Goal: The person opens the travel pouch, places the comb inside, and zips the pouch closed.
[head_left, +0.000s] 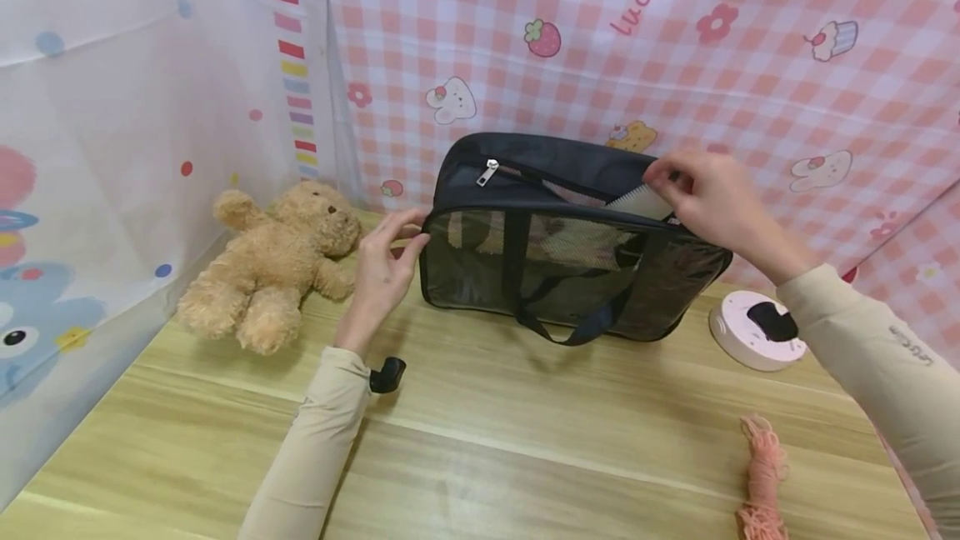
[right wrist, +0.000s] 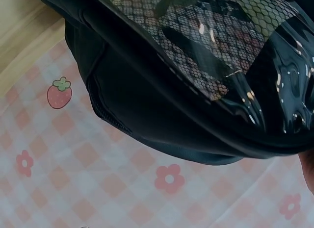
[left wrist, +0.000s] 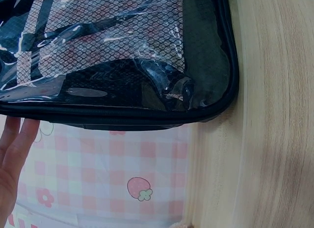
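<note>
A black toiletry bag (head_left: 480, 265) with a clear front panel and two strap handles stands upright near the back of the table. Its top zip is partly undone, with a silver zipper pull (head_left: 489, 172) toward the left end. A pale mesh-patterned item (left wrist: 113, 37) shows through the clear panel. My left hand (head_left: 384, 265) holds the bag's left end, thumb at the front edge and fingers reaching behind. At the right end of the zip opening, my right hand (head_left: 708, 194) pinches the bag's top edge between thumb and fingers; what lies under those fingertips is hidden.
Left of the bag a tan teddy bear (head_left: 273, 261) lies on its back. A round white-and-pink device (head_left: 738, 336) sits to the right, partly behind my right sleeve. A hank of pink yarn (head_left: 763, 473) lies at the front right. Patterned cloth (head_left: 562, 82) hangs behind the table.
</note>
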Demonstrator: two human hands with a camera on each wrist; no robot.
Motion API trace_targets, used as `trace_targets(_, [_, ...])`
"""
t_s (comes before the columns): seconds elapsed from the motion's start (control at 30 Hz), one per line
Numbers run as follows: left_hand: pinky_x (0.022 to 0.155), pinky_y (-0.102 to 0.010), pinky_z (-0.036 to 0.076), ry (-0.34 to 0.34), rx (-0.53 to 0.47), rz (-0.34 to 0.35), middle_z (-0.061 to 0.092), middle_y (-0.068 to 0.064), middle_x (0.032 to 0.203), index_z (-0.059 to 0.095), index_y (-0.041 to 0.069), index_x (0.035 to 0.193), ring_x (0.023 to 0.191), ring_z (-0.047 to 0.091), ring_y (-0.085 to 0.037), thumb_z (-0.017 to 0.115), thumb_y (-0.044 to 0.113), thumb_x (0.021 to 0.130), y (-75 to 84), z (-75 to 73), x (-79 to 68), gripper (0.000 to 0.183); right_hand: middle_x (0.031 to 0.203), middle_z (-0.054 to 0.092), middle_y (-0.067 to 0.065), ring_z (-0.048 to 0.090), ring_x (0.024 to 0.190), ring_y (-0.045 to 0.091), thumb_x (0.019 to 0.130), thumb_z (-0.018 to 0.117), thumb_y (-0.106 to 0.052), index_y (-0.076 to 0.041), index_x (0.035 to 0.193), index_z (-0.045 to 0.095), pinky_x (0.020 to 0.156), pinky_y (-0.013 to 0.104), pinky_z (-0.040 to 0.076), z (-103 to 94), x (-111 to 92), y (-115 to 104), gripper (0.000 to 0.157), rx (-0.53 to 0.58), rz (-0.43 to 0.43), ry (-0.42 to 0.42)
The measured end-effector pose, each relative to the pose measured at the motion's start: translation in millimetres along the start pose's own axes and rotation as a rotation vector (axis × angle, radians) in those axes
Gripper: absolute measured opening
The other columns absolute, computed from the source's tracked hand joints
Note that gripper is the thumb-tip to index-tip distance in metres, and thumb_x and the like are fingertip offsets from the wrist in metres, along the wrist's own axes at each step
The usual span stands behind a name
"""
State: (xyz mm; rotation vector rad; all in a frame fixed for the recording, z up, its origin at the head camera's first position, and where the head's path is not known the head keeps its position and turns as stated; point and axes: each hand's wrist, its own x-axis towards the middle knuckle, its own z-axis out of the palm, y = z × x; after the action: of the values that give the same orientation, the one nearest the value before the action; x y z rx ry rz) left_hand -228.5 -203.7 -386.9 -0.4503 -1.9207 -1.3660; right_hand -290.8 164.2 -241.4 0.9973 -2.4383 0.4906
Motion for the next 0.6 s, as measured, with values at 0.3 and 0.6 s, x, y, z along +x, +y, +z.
trace_targets(0.3, [0.066, -0.039, 0.055, -0.014, 0.019, 0.017, 0.064, -0.008, 0.105, 0.066, 0.008, 0.115, 0.09, 0.065, -0.02, 0.064, 0.006, 0.09, -1.0, -0.8, 0.4, 0.025, 0.081, 0.067, 0.003, 0.053, 0.054, 0.01, 0.09, 0.06, -0.001, -0.006, 0.093, 0.072, 0.054, 0.019, 0.038, 4.1, 3, 3, 0.013, 0.003, 0.013, -0.033])
trace_targets(0.6, [0.067, -0.041, 0.055, -0.011, 0.014, 0.002, 0.064, -0.009, 0.106, 0.066, 0.006, 0.115, 0.09, 0.065, -0.024, 0.065, 0.003, 0.089, -0.1, -0.6, 0.1, 0.026, 0.074, 0.065, 0.003, 0.051, 0.054, 0.009, 0.089, 0.059, 0.001, -0.005, 0.09, 0.071, 0.054, 0.02, 0.038, 7.4, 6, 11, 0.013, 0.018, -0.002, -0.072])
